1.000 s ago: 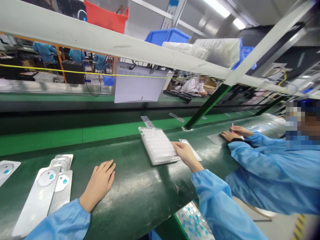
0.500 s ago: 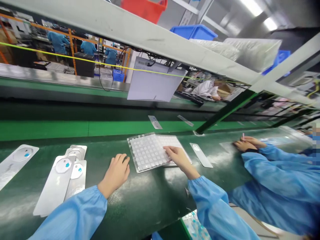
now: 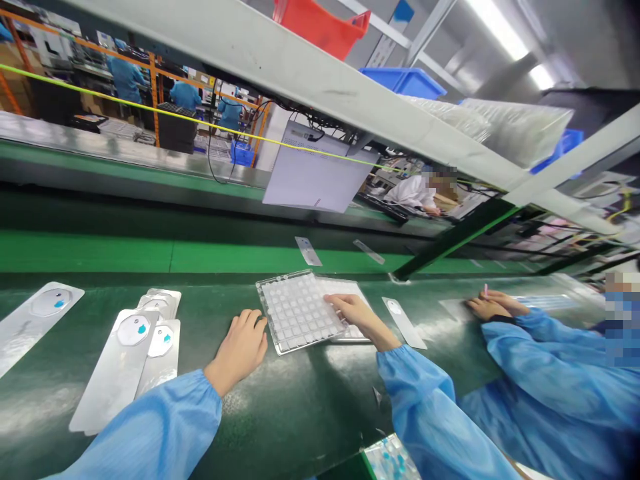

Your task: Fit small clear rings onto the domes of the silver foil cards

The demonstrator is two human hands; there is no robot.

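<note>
Clear plastic is making up the gridded tray (image 3: 299,311), which is lying flat on the dark green bench (image 3: 300,407), straight ahead between the two blue sleeves. The right hand (image 3: 357,319) is resting on the tray's right part, fingers stretched out, loosely together and pressing flat on the cells. It is gripping nothing. The left hand (image 3: 240,350) is lying palm down on the bench with its fingers loosely curled and holding nothing. Its fingertips are sitting just beside the tray's left edge; whether they are touching it cannot be told.

Left of that hand, a fan of silver cards (image 3: 125,360) is taking up the bench, with bare green between the cards and the wrist. A single silver strip (image 3: 404,323) is lying just beside the tray on the right. Beyond it a co-worker's hands (image 3: 493,305) are working near their own sheet, well apart from the tray. The tray's far edge is running close to the lighter green belt (image 3: 100,252). Bare bench is lying open toward the body.
</note>
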